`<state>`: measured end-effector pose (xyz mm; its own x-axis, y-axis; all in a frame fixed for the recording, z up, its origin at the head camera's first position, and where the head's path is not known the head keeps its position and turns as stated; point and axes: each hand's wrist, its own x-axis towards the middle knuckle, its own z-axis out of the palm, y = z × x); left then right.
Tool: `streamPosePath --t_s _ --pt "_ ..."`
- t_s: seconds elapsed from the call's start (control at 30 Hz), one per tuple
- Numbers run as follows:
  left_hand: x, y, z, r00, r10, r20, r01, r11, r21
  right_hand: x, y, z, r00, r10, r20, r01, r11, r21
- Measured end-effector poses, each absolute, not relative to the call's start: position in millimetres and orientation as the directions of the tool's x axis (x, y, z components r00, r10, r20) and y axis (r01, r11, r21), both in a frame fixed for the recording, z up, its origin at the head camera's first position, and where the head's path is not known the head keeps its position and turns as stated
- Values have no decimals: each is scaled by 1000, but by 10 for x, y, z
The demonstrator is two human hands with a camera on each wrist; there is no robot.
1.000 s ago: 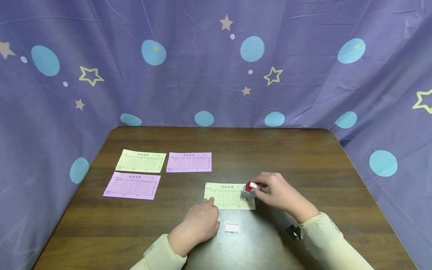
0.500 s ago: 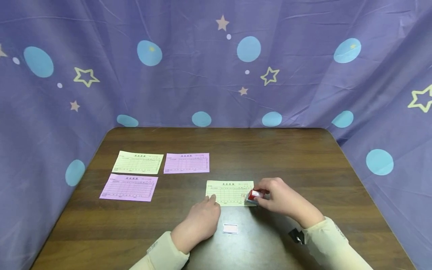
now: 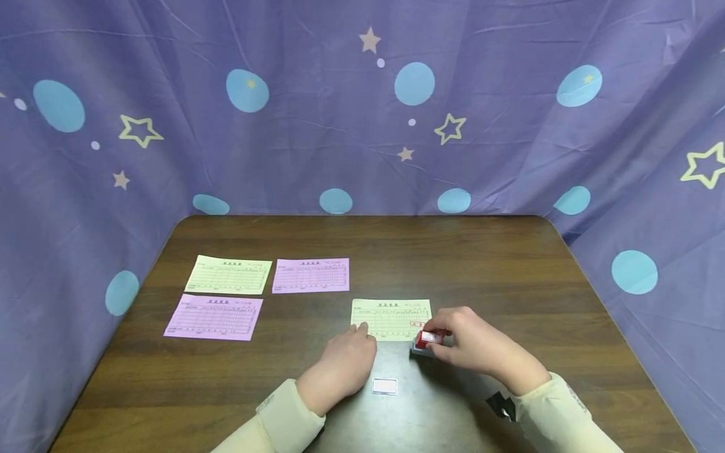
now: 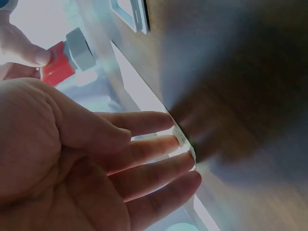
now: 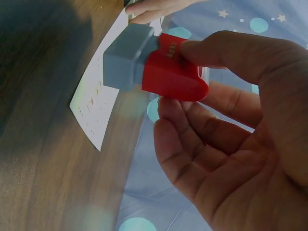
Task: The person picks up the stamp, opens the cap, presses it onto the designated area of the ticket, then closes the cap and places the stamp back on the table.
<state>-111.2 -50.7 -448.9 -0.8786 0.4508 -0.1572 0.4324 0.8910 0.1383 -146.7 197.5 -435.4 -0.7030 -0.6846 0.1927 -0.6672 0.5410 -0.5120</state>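
Observation:
A pale green printed slip (image 3: pixel 391 308) lies in front of me, with a red stamped mark (image 3: pixel 417 324) near its right edge. My left hand (image 3: pixel 342 363) rests on its lower left corner, fingers fairly straight and fingertips on the paper. Between the thumb and fingers of my right hand (image 3: pixel 481 346) is a red stamp (image 5: pixel 173 72) with a grey base (image 5: pixel 126 57). It is held at the slip's lower right corner, and in the right wrist view the base's underside faces the table. A small grey-rimmed cap (image 3: pixel 385 385) with a white inside lies below the slip.
Toward the back left of the brown table (image 3: pixel 453 264) lie another green slip (image 3: pixel 229 275), a purple slip (image 3: pixel 311 276) and a second purple slip (image 3: pixel 214 318). A purple-blue curtain (image 3: pixel 340 151) with stars and dots surrounds the table. A black object (image 3: pixel 501 406) shows by the right sleeve.
My right hand has drawn the stamp off the slip toward its lower right corner, leaving the red mark in fuller view. The slip and left hand have shifted slightly right, the slip also slightly away.

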Motion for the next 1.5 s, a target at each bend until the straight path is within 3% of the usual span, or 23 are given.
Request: streamPosePath --t_s 0.2,0.5,0.93,1.5 --pt "-1189 -434 -4478 -870 459 -179 440 888 134 -1424 1976 -4315 -682 -709 181 -677 518 -522" --pt "-1259 -389 -4503 -862 493 -113 483 869 109 -1377 1991 -4315 -687 -714 136 -650 521 -554" --pt "-1338 -322 -4518 -854 498 -150 486 867 114 -1387 2010 -4336 -670 -728 144 -671 511 -538" --pt "-1466 -264 -4546 -823 566 -54 561 824 79 -1398 2043 -4338 -678 -721 143 -669 525 -527"
